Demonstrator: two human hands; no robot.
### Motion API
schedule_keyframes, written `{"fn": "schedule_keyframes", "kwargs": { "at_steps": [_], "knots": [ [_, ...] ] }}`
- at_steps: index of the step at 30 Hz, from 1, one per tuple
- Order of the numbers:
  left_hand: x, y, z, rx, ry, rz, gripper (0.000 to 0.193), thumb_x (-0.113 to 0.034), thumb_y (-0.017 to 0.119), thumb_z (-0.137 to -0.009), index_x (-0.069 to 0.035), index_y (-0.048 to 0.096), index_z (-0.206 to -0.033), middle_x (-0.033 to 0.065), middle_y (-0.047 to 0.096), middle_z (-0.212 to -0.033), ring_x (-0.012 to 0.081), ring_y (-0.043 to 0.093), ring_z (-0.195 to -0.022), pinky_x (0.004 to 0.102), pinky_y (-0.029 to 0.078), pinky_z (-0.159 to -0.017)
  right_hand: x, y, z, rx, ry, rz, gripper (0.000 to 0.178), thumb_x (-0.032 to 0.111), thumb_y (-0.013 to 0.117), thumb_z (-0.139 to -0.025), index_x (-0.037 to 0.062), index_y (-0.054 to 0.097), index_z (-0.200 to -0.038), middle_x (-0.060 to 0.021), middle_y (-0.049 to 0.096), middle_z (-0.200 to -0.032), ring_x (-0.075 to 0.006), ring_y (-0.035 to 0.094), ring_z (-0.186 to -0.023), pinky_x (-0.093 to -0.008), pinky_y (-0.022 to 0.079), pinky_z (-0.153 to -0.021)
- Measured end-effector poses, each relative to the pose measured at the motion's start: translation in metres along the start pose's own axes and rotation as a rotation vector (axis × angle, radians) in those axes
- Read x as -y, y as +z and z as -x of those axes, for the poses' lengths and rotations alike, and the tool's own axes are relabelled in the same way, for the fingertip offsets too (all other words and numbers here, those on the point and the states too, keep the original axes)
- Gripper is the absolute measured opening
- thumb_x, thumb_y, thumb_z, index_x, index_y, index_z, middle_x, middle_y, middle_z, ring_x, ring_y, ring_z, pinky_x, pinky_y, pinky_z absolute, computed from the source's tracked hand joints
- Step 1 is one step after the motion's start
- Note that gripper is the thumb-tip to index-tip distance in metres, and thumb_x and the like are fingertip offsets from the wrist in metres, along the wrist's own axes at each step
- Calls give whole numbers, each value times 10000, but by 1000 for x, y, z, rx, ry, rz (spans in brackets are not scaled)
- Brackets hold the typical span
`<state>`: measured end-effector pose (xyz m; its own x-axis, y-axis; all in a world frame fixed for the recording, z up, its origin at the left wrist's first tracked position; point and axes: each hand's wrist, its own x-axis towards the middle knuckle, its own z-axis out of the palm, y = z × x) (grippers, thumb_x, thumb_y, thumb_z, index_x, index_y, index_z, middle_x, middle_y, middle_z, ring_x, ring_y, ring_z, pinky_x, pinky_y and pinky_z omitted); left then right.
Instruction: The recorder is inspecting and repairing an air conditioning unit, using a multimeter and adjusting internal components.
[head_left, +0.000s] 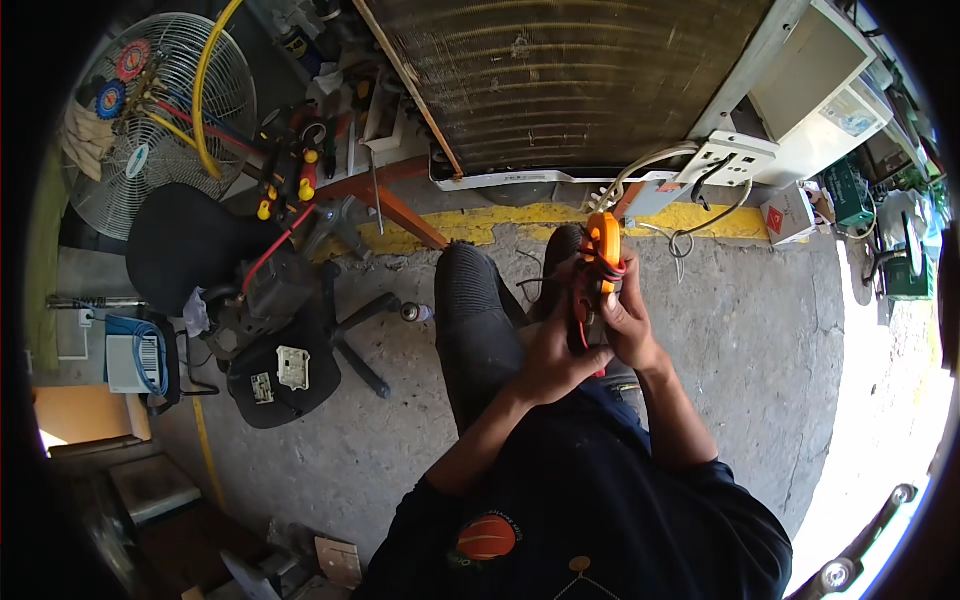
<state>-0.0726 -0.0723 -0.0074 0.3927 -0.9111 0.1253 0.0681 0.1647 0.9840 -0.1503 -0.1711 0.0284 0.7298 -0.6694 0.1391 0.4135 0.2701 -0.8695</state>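
Above my lap, both hands are closed around a clamp meter (603, 240) with an orange jaw pointing away from me. Red and black test leads (598, 268) are wound around its body just below the jaw. My left hand (556, 356) grips the lower body from the left side. On the other side, my right hand (632, 325) holds the meter, its thumb lying near the leads. The fingers hide most of the meter's body, and its display cannot be made out.
Ahead stands a large finned coil panel (560, 80), with an electrical box (725, 158) and cables at its right. On the left are a black chair (280, 385) bearing circuit boards, a fan (150, 120) and gauge hoses (205, 90). A spray can (416, 312) sits on the concrete floor.
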Motion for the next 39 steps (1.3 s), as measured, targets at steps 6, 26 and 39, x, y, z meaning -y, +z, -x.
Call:
{"fn": "schedule_keyframes", "kwargs": {
  "at_steps": [6, 26, 39],
  "knots": [
    [10, 3, 0, 627, -568, 153, 405, -158, 702, -916, -24, 570, -1275, 110, 650, -1101, 277, 639, -848, 382, 507, -823, -4, -83, 52, -341, 301, 31, 396, 313, 509, -1080, 43, 522, -1370, -126, 658, -1169, -209, 646, -993, -335, 517, -888],
    [-30, 12, 69, 663, -452, -661, 193, -165, 691, -963, 16, 651, -909, 142, 683, -710, 315, 624, -583, 421, 490, -576, -5, -137, 185, 126, 238, 1388, 315, 19, 708, -776, 12, 555, -1051, -146, 592, -1014, -321, 603, -720, -396, 512, -623],
    [5, 9, 89, 569, -533, -731, 240, -200, 726, -909, 39, 720, -896, 140, 708, -720, 292, 630, -570, 374, 501, -566, 16, -119, 188, 429, 56, 1738, 273, 130, 713, -804, 26, 568, -1011, -139, 520, -985, -281, 553, -713, -361, 503, -694]
  ]
}}
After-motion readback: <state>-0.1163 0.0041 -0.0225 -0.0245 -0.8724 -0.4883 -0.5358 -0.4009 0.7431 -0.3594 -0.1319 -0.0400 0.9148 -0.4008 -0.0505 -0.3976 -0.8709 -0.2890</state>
